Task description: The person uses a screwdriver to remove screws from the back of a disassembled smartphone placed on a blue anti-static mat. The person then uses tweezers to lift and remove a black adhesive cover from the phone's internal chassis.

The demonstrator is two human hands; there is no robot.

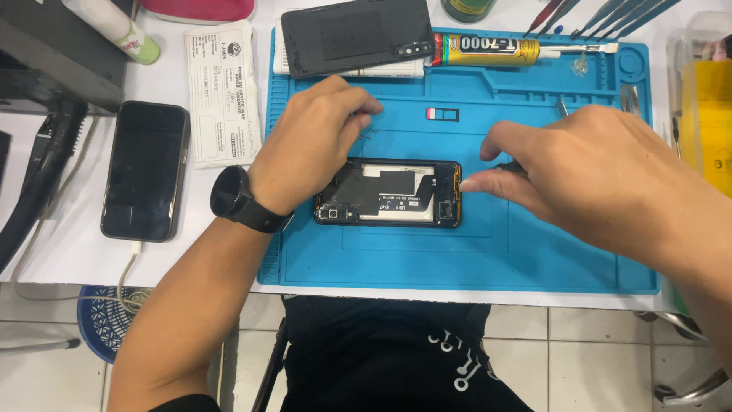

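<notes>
The mat point(534, 252) looks like matt blue rubber. On it, the opened phone point(389, 192) shows black plastic and dull metal shields. Left of the mat, a second phone point(145, 171) has glossy glass.

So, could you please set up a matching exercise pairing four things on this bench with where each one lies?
Things:
1. opened phone
2. glue tube
3. intact dark phone
4. black back cover

Places:
A. on the white table left of the blue mat, with a cable plugged in
B. along the mat's top edge, nozzle pointing right
C. at the mat's centre, between the left hand and right hand
D. at the mat's top left corner, on white paper

Pairs: 1-C, 2-B, 3-A, 4-D
</notes>
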